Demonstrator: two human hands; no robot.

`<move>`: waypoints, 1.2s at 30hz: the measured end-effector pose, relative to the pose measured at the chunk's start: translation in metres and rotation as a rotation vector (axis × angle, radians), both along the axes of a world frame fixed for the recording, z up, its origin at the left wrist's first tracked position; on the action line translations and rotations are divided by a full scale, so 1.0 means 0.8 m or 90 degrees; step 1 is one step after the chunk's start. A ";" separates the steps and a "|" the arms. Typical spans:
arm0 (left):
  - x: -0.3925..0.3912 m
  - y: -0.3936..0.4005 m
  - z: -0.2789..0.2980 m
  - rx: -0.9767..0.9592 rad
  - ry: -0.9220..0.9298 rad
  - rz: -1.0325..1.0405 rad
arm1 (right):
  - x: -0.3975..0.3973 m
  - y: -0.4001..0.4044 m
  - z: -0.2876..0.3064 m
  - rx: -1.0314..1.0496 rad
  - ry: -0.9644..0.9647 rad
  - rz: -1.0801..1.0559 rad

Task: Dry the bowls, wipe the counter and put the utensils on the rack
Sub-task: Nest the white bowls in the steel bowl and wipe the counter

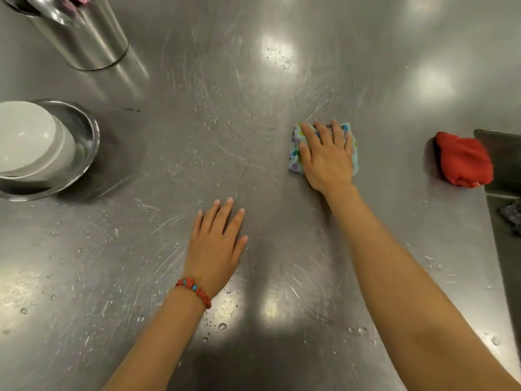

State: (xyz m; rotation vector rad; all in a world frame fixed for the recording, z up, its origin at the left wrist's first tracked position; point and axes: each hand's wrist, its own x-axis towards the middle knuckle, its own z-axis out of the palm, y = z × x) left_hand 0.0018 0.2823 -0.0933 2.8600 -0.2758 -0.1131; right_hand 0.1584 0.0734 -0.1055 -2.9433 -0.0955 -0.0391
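Right grip (327, 156) lies flat, fingers straight and spread, pressing a folded patterned cloth (296, 148) onto the steel worktop (197, 136) at about 2 o'clock from the picture's centre. Left grip (217, 244) rests palm-down on the bare metal at 6 o'clock, fingers straight and holding nothing; a red beaded bracelet (194, 292) circles its wrist.

No brand, label or writing can be read anywhere in the head view.

At 9 o'clock white bowls (28, 139) sit stacked inside a shallow steel basin (87, 136). At 11 o'clock stands a steel utensil holder (84, 38), with pink-tipped items in its mouth, blurred. At 3 o'clock a crumpled red cloth (462, 162) lies by the edge of a sink (504, 193). Water droplets (222, 325) and smears dot the worktop, thickest near the wrists. Nothing stands between the patterned cloth and the bowls.
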 end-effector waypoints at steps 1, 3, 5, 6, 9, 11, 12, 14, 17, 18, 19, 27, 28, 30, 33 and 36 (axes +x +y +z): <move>0.000 0.000 0.000 0.006 0.000 -0.002 | 0.026 0.004 0.000 0.007 0.010 -0.023; 0.001 -0.001 0.002 0.014 -0.002 0.000 | 0.057 0.013 0.000 0.007 0.018 -0.058; 0.003 -0.003 0.006 0.016 -0.003 0.010 | 0.048 0.025 0.001 0.000 0.007 -0.054; 0.003 -0.004 0.008 0.015 0.001 0.016 | 0.028 0.033 0.001 0.001 -0.005 -0.026; 0.003 -0.005 0.013 -0.003 0.023 0.031 | -0.050 0.063 -0.002 0.007 -0.037 0.096; 0.001 -0.004 0.015 -0.029 0.032 0.045 | -0.069 0.065 -0.001 -0.001 -0.017 0.131; 0.000 0.000 0.016 -0.035 0.031 0.055 | -0.060 0.065 0.001 -0.003 -0.006 0.142; -0.002 0.011 0.018 -0.023 0.018 0.072 | -0.019 0.066 0.004 -0.012 0.007 0.132; -0.009 0.033 0.022 0.018 0.004 0.103 | 0.035 0.083 0.007 -0.011 0.019 0.053; -0.011 0.041 0.023 0.020 0.013 0.118 | 0.036 0.089 0.006 -0.014 0.018 0.042; -0.014 0.048 0.024 0.017 0.023 0.137 | 0.027 0.094 0.005 -0.013 0.014 0.052; -0.019 0.062 0.016 0.027 0.043 0.172 | -0.058 0.115 -0.001 0.006 -0.003 0.203; -0.019 0.063 0.015 0.028 0.037 0.172 | -0.039 0.117 0.000 0.004 0.002 0.208; -0.020 0.063 0.013 0.024 0.026 0.175 | 0.014 0.129 0.001 0.004 0.004 0.195; -0.021 0.062 0.008 0.034 0.004 0.174 | 0.089 0.158 0.002 -0.009 0.013 0.157; -0.021 0.062 0.004 0.027 -0.009 0.181 | 0.099 0.171 0.001 -0.026 0.000 0.153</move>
